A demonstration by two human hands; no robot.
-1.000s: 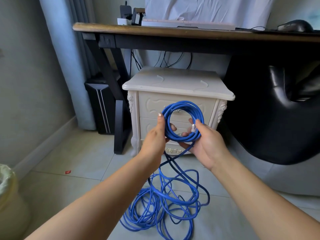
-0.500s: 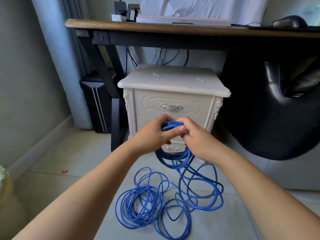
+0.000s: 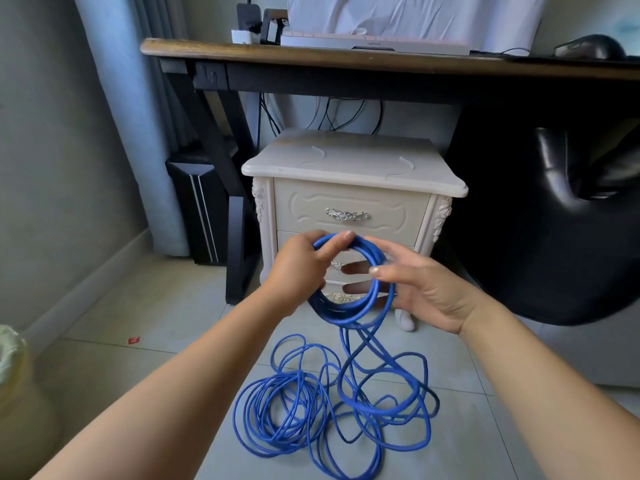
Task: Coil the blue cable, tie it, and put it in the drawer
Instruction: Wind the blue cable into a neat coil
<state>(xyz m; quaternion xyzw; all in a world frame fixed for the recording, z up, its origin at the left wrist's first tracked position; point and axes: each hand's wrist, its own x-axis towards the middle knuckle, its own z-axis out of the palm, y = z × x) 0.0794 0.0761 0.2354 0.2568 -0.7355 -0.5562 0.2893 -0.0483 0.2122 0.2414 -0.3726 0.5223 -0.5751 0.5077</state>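
Observation:
A long blue cable (image 3: 332, 403) lies in loose loops on the tiled floor, and its upper end is wound into a small coil (image 3: 372, 296) held in front of the cabinet. My left hand (image 3: 298, 268) pinches the top of that coil between thumb and fingers. My right hand (image 3: 422, 289) has its fingers spread through and behind the coil's right side, thumb in front. The cream nightstand (image 3: 353, 161) stands behind, its top drawer (image 3: 346, 209) closed, with a silver handle.
A dark wooden desk (image 3: 381, 60) spans overhead with a keyboard and mouse. A black chair (image 3: 561, 220) sits at the right, a black computer tower (image 3: 197, 209) at the left. A lined waste bin (image 3: 14, 393) stands at the far left.
The coil went from upright between both hands, down to a tight pinch, and is now spread open again. My right hand has moved apart to the right with fingers through the loop.

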